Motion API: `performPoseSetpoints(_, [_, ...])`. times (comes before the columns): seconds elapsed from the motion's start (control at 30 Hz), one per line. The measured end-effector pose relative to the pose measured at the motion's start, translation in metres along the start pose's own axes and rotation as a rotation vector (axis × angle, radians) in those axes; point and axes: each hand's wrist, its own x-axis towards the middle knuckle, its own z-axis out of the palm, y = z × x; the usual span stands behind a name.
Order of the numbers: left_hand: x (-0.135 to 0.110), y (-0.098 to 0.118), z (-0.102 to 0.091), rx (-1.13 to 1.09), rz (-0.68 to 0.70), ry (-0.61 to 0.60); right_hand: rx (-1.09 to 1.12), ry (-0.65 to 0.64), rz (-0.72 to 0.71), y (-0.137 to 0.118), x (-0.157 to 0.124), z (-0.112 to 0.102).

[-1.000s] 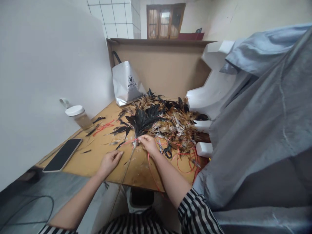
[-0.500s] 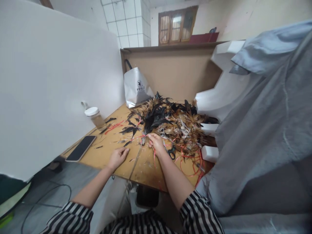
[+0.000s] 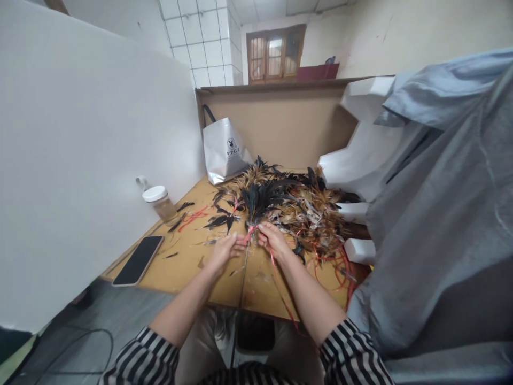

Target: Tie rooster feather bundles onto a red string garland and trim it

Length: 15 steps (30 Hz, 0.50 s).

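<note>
A bundle of black feathers fans out from the end of a thin stick that runs back over the table's front edge. My right hand pinches the bundle's base, where a red string is wound and trails toward me. My left hand has its fingers closed against the same base from the left, touching the stick. Behind lies a big heap of brown and black feathers.
A wooden table carries a phone, a lidded jar, a white bag, loose red strings and white foam blocks. A white board stands left, grey cloth hangs right.
My left hand has moved from resting on the table up to the base of the feather bundle, beside my right hand. The view has shifted a little.
</note>
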Motion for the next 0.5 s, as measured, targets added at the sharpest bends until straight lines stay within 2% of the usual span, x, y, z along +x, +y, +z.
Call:
performPoseSetpoints(0.13, [0.017,0.011,0.020,-0.273,-0.248,-0.280,-0.075,0.052,-0.072,0.003,0.006,0.000])
performPoseSetpoints(0.23, [0.024,0.016,0.025,-0.363,-0.309,-0.401,-0.154,0.078,-0.111,0.004,0.008,-0.003])
performPoseSetpoints(0.5, [0.042,0.011,0.031,-0.259,-0.171,-0.394,-0.223,0.144,-0.146,-0.002,0.008,-0.013])
